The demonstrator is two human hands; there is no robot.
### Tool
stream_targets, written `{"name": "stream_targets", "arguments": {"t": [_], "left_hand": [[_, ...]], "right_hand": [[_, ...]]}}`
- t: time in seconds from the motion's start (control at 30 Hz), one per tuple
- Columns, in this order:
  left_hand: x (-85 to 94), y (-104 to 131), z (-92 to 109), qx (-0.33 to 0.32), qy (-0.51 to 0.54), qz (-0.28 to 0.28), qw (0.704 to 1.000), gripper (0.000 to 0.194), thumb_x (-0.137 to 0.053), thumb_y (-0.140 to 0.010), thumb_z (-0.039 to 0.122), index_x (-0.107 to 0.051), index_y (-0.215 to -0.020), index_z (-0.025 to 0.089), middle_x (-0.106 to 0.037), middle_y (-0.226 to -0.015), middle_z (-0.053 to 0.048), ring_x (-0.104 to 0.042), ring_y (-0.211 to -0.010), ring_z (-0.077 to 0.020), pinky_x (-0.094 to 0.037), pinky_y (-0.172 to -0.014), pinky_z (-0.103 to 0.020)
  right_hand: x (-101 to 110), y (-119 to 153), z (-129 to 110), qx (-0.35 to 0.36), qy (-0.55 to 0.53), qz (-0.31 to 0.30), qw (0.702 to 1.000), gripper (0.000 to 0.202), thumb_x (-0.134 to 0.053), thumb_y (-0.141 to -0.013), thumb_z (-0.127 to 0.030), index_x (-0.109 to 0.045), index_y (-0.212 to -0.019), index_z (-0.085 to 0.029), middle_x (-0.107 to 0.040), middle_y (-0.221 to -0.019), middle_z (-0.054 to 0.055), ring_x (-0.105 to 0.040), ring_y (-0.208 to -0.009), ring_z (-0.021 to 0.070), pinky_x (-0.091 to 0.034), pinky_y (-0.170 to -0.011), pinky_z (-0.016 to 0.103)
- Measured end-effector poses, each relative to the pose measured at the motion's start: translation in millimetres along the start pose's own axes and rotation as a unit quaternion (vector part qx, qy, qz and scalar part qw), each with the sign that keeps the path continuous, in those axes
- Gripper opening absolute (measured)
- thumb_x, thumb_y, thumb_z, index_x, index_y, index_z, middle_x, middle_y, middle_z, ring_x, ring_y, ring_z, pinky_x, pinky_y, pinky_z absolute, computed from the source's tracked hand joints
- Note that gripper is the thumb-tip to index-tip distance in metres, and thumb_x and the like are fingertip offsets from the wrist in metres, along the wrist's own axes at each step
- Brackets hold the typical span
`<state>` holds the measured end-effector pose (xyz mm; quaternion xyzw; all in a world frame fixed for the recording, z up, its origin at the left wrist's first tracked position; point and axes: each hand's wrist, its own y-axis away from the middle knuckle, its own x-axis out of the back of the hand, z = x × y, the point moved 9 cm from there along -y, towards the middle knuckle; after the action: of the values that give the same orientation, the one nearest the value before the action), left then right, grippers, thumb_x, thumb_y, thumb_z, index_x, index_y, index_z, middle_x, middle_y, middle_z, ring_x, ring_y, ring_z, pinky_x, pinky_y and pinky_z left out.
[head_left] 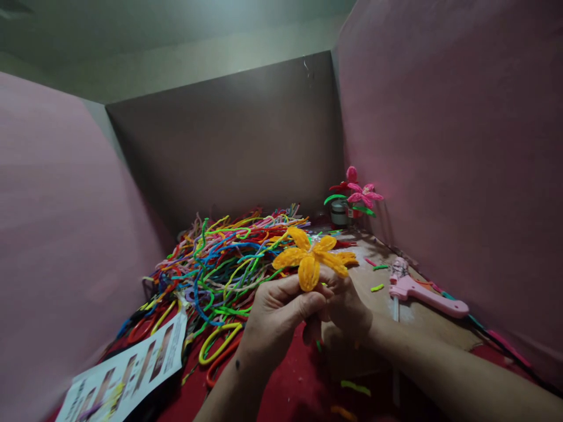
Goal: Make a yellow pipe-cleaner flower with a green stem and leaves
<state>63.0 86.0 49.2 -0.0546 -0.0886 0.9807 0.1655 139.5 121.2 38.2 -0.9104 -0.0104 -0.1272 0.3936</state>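
Note:
An orange pipe-cleaner flower (309, 265) with several looped petals and a pale centre faces up and toward me. My left hand (281, 310) is closed just below its petals, thumb and fingers pinched together at the base. Close against it, my right hand (345, 302) is also closed under the flower, its fingers partly behind the left hand and the petals. Whatever stem or joint lies between the fingertips is hidden. More orange petals (349, 258) show behind the flower on the right.
A heap of coloured pipe cleaners (229, 264) spreads at the left. Yellow-handled scissors (217, 343) and a printed sheet (132, 369) lie nearer. A pink glue gun (426, 296) rests on cardboard (369, 281) at the right, with cut bits around. A pink flower (364, 195) stands behind, between pink side walls.

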Motion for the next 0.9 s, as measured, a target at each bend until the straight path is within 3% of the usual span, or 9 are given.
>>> {"name": "stream_targets", "arguments": {"t": [0.1, 0.23, 0.43, 0.53, 0.67, 0.77, 0.9], "left_hand": [[9.1, 1.1, -0.2, 0.009, -0.031, 0.025, 0.999, 0.020, -0.066, -0.068, 0.030, -0.066, -0.069, 0.010, -0.055, -0.053, -0.001, -0.044, -0.036, -0.0062, -0.034, -0.033, -0.018], [29.8, 2.8, 4.5, -0.001, -0.077, 0.091, 0.993, 0.017, -0.063, -0.071, 0.027, -0.062, -0.066, 0.011, -0.053, -0.051, 0.001, -0.043, -0.039, -0.0062, -0.034, -0.036, -0.018], [63.6, -3.3, 0.5, -0.006, -0.146, 0.191, 0.971, 0.017, -0.063, -0.070, 0.027, -0.060, -0.080, 0.013, -0.058, -0.064, 0.001, -0.052, -0.055, -0.0089, -0.041, -0.051, -0.019], [60.8, -12.6, -14.4, 0.010, -0.176, 0.170, 0.970, 0.017, -0.065, -0.066, 0.026, -0.058, -0.075, 0.013, -0.059, -0.069, 0.000, -0.053, -0.063, -0.0111, -0.043, -0.058, -0.022], [47.9, -19.7, -38.0, 0.025, -0.161, 0.139, 0.977, 0.017, -0.065, -0.063, 0.024, -0.054, -0.071, 0.014, -0.056, -0.064, 0.002, -0.051, -0.057, -0.0102, -0.041, -0.054, -0.022], [48.2, -19.9, -49.3, 0.021, -0.158, 0.161, 0.974, 0.017, -0.063, -0.065, 0.026, -0.050, -0.072, 0.016, -0.051, -0.057, 0.005, -0.047, -0.048, -0.0092, -0.038, -0.049, -0.022], [54.1, -15.3, -39.3, -0.053, -0.265, 0.209, 0.940, 0.011, -0.059, -0.071, 0.026, -0.052, -0.073, 0.018, -0.051, -0.062, 0.003, -0.047, -0.054, -0.0099, -0.036, -0.052, -0.021]], "right_hand": [[0.1, 0.1, 0.7, 0.000, 0.007, 0.007, 1.000, 0.022, -0.047, -0.080, -0.025, -0.065, -0.068, -0.021, -0.064, -0.074, 0.006, -0.051, -0.082, 0.0208, -0.042, -0.074, 0.035], [-6.4, -0.3, 2.7, -0.021, -0.010, -0.031, 0.999, 0.027, -0.046, -0.082, -0.028, -0.063, -0.064, -0.019, -0.061, -0.068, 0.003, -0.049, -0.068, 0.0154, -0.040, -0.064, 0.027], [-9.1, -0.3, 27.9, -0.183, -0.148, -0.019, 0.972, 0.029, -0.054, -0.076, -0.035, -0.058, -0.055, -0.017, -0.043, -0.049, -0.004, -0.037, -0.050, 0.0091, -0.031, -0.049, 0.022], [-9.9, -0.4, 34.5, -0.245, -0.220, -0.012, 0.944, 0.025, -0.055, -0.072, -0.036, -0.063, -0.059, -0.016, -0.047, -0.050, -0.003, -0.040, -0.051, 0.0097, -0.033, -0.050, 0.022], [-7.3, -0.2, 38.5, -0.291, -0.266, 0.007, 0.919, 0.026, -0.057, -0.068, -0.039, -0.066, -0.063, -0.015, -0.051, -0.050, -0.002, -0.045, -0.053, 0.0117, -0.036, -0.052, 0.024], [-5.8, -1.6, 38.9, -0.283, -0.245, 0.009, 0.927, 0.026, -0.057, -0.067, -0.039, -0.066, -0.061, -0.015, -0.048, -0.047, -0.003, -0.042, -0.050, 0.0108, -0.035, -0.051, 0.024], [-4.5, -3.1, 38.0, -0.259, -0.190, -0.001, 0.947, 0.028, -0.054, -0.071, -0.039, -0.065, -0.060, -0.015, -0.047, -0.050, -0.003, -0.039, -0.051, 0.0100, -0.033, -0.051, 0.024]]}}
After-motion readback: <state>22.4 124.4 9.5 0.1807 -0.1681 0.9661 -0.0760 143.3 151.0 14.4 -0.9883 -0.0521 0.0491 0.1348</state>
